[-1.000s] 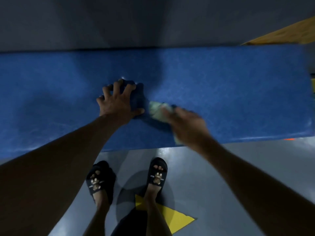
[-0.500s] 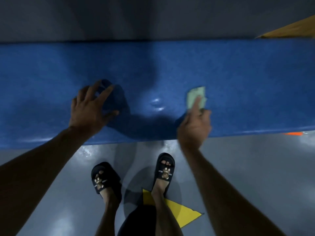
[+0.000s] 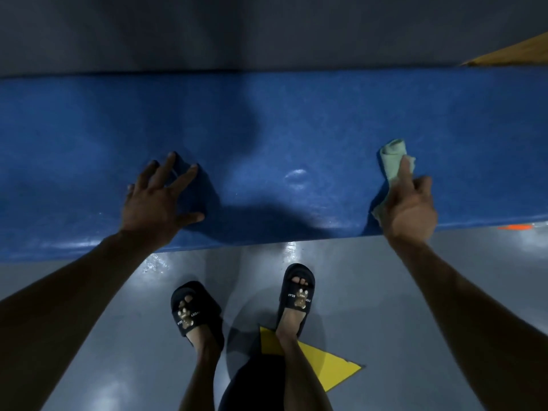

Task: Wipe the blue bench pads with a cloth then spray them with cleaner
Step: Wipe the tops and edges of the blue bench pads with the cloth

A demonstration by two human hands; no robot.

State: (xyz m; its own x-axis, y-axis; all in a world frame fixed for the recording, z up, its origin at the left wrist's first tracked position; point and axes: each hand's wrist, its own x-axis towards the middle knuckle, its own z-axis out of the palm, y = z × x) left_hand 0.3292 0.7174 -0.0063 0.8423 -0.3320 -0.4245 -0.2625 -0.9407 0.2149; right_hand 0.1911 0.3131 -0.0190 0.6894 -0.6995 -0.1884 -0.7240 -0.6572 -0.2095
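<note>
Both hands on bench pad (image 3: 296,120): left hand (image 3: 155,203) flat, right hand (image 3: 410,209) gripping cloth (image 3: 393,157).

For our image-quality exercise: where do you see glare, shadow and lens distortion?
Head view: glare on the padded blue vinyl bench and glossy grey floor; dark shadow beside the left hand; the bench edges bow, wide-angle distortion; dim overall.

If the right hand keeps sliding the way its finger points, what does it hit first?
Likely nothing: the right hand, holding the pale green cloth, faces only bare blue vinyl bench pad, then the dark grey wall behind it.
</note>
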